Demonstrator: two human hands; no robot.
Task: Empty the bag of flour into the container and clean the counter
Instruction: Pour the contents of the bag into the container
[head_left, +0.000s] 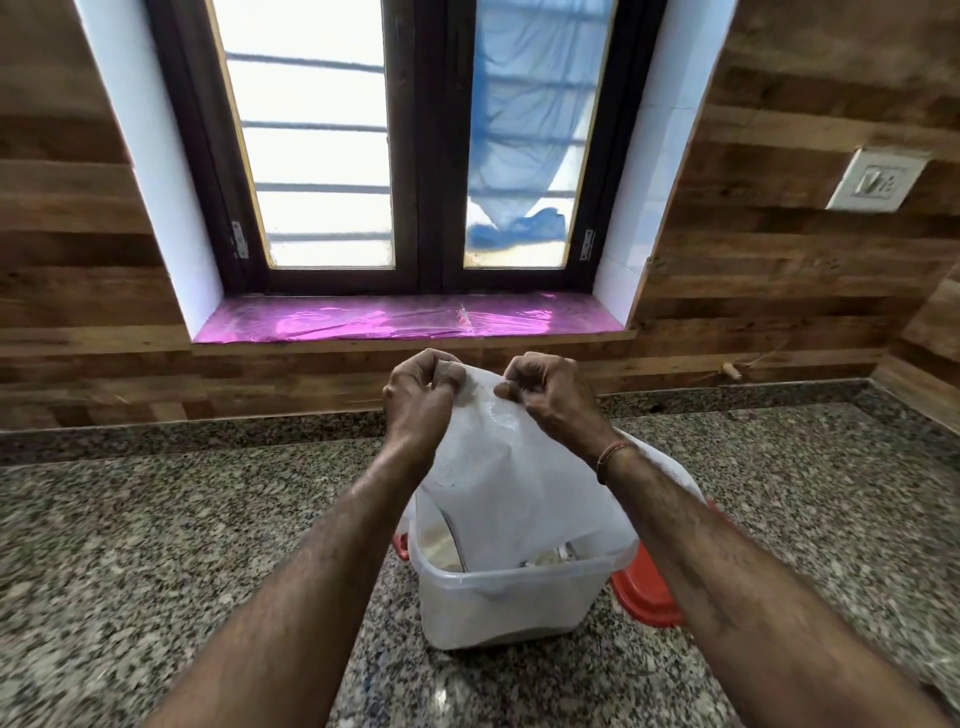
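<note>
Nearest: container (514, 608) stands mid-counter (156, 545). The bag (498, 467) hangs upside down, mouth inside the container. Your left hand (421, 400) and right hand (550, 400) each pinch its raised bottom edge, fingers curled. Flour level hard to read. Red lid (649, 597) just right of the container, partly hidden by your right forearm.

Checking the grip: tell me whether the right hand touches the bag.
Touching. The head view shows the right hand pinching the upper edge of the bag with curled fingers.
</note>
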